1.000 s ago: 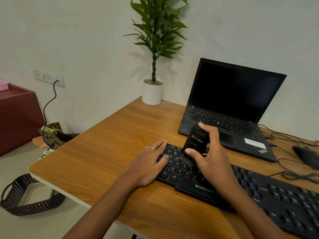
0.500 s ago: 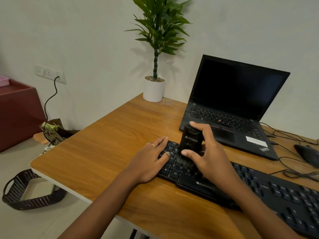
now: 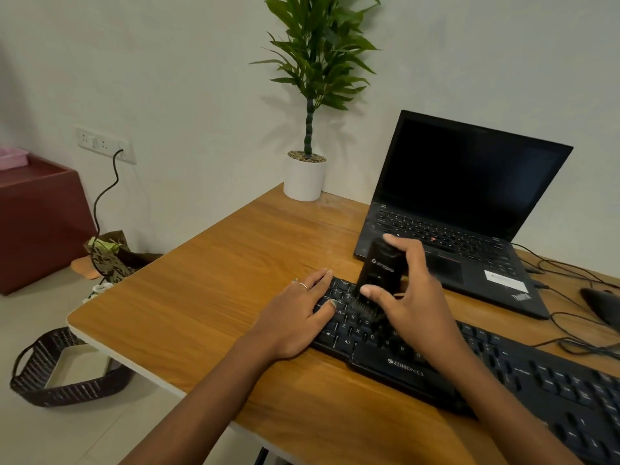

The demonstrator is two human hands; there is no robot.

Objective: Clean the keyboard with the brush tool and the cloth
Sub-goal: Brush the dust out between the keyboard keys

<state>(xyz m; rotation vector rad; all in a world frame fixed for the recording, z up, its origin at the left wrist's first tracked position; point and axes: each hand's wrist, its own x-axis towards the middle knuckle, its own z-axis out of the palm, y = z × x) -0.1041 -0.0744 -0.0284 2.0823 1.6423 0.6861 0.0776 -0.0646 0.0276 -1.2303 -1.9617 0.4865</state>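
**What I cannot see from here**

The keyboard [image 3: 503,374] runs off the right and bottom edges, and my right hand [image 3: 412,307] covers its middle keys. The brush tool [image 3: 379,273] shows its body, but my fingers hide its far side, and the bristle tips blur into the dark keys. The mouse [image 3: 604,303] is cut by the right edge. The plant [image 3: 318,52] loses its top at the upper edge. The laptop [image 3: 469,209] sticker is too small to read.
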